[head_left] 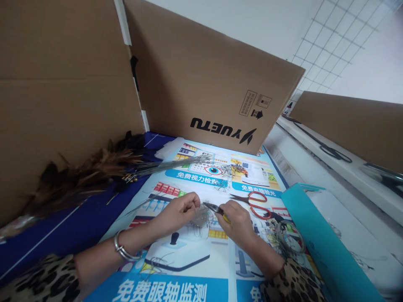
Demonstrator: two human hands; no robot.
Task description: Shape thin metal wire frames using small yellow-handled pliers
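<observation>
My left hand [186,207], with a silver bangle at its wrist, is closed in a pinch; what sits between the fingertips is too fine to make out. My right hand [237,221] is wrapped round a pair of pliers [215,208] with a yellow handle. The pliers' dark jaws point left, close to the left fingertips. Just below both hands lies a greyish tangle of thin wire pieces [201,219]. Red-handled scissors [251,200] rest on the printed sheet beyond my right hand.
Long thin metal wires [171,164] lie at the back left beside brown feathers [85,172]. A wire coil [296,241] sits right, near a teal box [330,247]. Cardboard panels [201,71] stand behind and left. More wire scraps [157,264] lie in front.
</observation>
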